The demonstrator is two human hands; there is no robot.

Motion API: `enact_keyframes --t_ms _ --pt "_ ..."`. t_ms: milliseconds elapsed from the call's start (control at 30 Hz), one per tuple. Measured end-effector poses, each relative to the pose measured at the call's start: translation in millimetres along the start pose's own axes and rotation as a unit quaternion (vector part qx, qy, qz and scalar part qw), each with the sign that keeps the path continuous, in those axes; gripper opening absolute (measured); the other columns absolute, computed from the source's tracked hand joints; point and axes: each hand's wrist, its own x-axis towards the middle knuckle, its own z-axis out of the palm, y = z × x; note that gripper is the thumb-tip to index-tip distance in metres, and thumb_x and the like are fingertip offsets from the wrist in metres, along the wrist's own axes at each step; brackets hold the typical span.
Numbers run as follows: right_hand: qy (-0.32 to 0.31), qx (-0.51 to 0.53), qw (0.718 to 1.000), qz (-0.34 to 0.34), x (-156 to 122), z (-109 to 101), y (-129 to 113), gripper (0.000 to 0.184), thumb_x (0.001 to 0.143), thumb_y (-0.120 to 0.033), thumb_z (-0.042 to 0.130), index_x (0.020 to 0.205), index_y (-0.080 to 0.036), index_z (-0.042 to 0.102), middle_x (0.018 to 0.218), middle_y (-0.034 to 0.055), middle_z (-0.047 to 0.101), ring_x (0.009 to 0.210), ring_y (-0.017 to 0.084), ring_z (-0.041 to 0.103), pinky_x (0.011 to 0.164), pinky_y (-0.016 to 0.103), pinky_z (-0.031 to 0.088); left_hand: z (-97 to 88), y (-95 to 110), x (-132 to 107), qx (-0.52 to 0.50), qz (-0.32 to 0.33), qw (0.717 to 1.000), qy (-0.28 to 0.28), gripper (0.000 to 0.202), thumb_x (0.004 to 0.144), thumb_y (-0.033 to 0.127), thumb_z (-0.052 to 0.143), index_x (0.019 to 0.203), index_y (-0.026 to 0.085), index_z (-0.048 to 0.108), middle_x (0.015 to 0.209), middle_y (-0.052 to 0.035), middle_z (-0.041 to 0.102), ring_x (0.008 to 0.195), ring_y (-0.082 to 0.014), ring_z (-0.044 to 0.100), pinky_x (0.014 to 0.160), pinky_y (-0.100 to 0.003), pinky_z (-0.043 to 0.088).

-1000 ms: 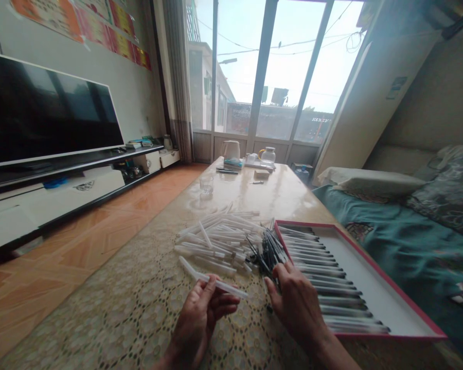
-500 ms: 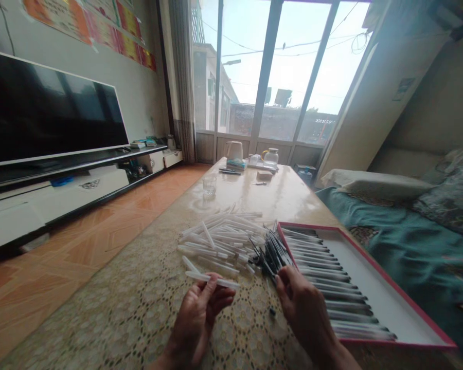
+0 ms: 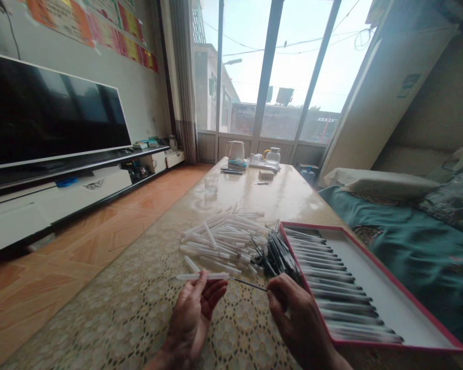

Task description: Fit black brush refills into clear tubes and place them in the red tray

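Between the thumb and fingers of my left hand (image 3: 195, 306) lies a white pen barrel (image 3: 212, 276), held nearly level. My right hand (image 3: 293, 303) pinches a thin dark pen refill (image 3: 250, 283). Its tip points left and meets the barrel's right end; whether it is inside I cannot tell. Beyond my hands spreads a heap of loose white pen barrels (image 3: 219, 236). A bundle of dark refills (image 3: 280, 252) lies just past my right hand, against the box. Pens with dark ends lie in a row inside the red-rimmed box (image 3: 420, 308) on the right.
A patterned cover lies over the long table (image 3: 139, 288). Farther back on it stand a drinking glass (image 3: 211, 185), a glass jug (image 3: 272, 155) and a tissue box (image 3: 237, 164). A sofa (image 3: 389, 231) runs along the right, a television (image 3: 54, 113) on the left.
My right hand has drawn a refill from the dark bundle and brought its tip to the barrel. The barrel in my left hand has shifted slightly left and levelled.
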Motion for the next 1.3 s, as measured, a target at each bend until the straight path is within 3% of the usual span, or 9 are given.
enact_keyframes --t_ms 367,500,667,767,833,900,1033,1167,1300 --pt "0.001 0.007 1.000 0.011 0.2 -0.4 3.2 0.014 0.087 -0.019 0.041 0.074 -0.021 0.045 0.067 -0.0026 0.045 0.059 0.012 0.045 0.055 0.023 0.034 5.2 1.4 -3.8 -0.004 -0.012 1.000 0.010 0.010 0.084 0.007 0.050 0.077 0.014 0.055 0.065 -0.0083 0.072 0.060 -0.0161 0.069 0.061 -0.027 0.057" --pt "-0.003 0.026 1.000 0.014 0.2 1.8 2.2 0.014 0.089 -0.024 0.041 0.079 -0.020 0.050 0.067 -0.0019 0.050 0.056 0.011 0.046 0.052 0.022 0.034 5.4 -2.4 -8.6 0.001 -0.033 0.999 -0.024 0.006 0.080 0.008 0.056 0.080 0.014 0.057 0.068 -0.0070 0.072 0.063 -0.0170 0.069 0.065 -0.029 0.057" --pt "-0.002 0.123 0.992 0.042 -3.2 5.3 -5.3 0.021 0.092 -0.035 0.036 0.090 -0.021 0.051 0.064 -0.0028 0.052 0.055 0.012 0.050 0.053 0.021 0.038 3.5 -7.9 -15.4 0.011 -0.120 0.981 -0.151 0.005 0.077 0.014 0.064 0.082 0.012 0.063 0.070 -0.0067 0.072 0.066 -0.0162 0.068 0.065 -0.026 0.055" --pt "-0.009 0.187 0.977 0.106 -0.5 0.8 -5.2 0.033 0.094 -0.041 0.024 0.094 -0.020 0.050 0.056 -0.0046 0.048 0.048 0.012 0.048 0.047 0.021 0.037 3.3 -7.6 -14.4 -0.023 -0.134 0.983 -0.123 0.003 0.077 0.010 0.063 0.078 0.012 0.064 0.069 -0.0060 0.072 0.065 -0.0147 0.068 0.064 -0.024 0.055" --pt "-0.008 0.136 0.981 0.135 2.6 -4.7 -1.7 0.033 0.094 -0.039 0.025 0.083 -0.020 0.050 0.053 -0.0049 0.046 0.047 0.012 0.046 0.046 0.021 0.035 3.4 -6.0 -12.0 -0.051 -0.122 0.989 -0.069 0.007 0.078 0.008 0.060 0.076 0.012 0.064 0.069 -0.0059 0.072 0.064 -0.0137 0.069 0.063 -0.022 0.055" --pt "-0.029 0.022 0.991 0.126 3.7 -9.3 3.1 0.025 0.089 -0.033 0.036 0.070 -0.021 0.047 0.055 -0.0040 0.046 0.049 0.012 0.047 0.049 0.022 0.034 3.5 -4.2 -9.9 -0.063 -0.111 0.991 -0.037 0.010 0.079 0.007 0.058 0.075 0.012 0.065 0.068 -0.0066 0.072 0.062 -0.0135 0.069 0.060 -0.021 0.056" --pt "-0.067 -0.127 0.988 0.062 -6.3 -7.3 15.0 0.005 0.073 -0.018 0.051 0.070 -0.022 0.049 0.064 -0.0016 0.055 0.058 0.014 0.052 0.054 0.024 0.034 4.3 -2.1 -10.5 -0.059 -0.103 0.992 -0.039 0.010 0.079 0.007 0.058 0.075 0.012 0.065 0.067 -0.0071 0.072 0.062 -0.0145 0.069 0.060 -0.022 0.056" --pt "-0.034 -0.125 0.991 0.030 -16.6 1.4 25.4 0.011 0.067 -0.014 0.054 0.071 -0.023 0.050 0.069 -0.0008 0.059 0.062 0.015 0.055 0.057 0.024 0.038 5.0 -2.8 -13.9 -0.022 -0.086 0.993 -0.072 0.003 0.075 0.010 0.064 0.076 0.013 0.066 0.070 -0.0072 0.073 0.065 -0.0160 0.069 0.065 -0.025 0.056" --pt "-0.052 -0.036 0.997 0.034 -9.7 2.6 18.0 0.009 0.074 -0.015 0.050 0.072 -0.023 0.048 0.065 -0.0020 0.056 0.057 0.013 0.052 0.053 0.022 0.038 4.6 -5.5 -15.4 0.027 -0.075 0.991 -0.104 0.007 0.072 0.016 0.069 0.078 0.013 0.065 0.070 -0.0070 0.073 0.066 -0.0165 0.069 0.067 -0.026 0.055"
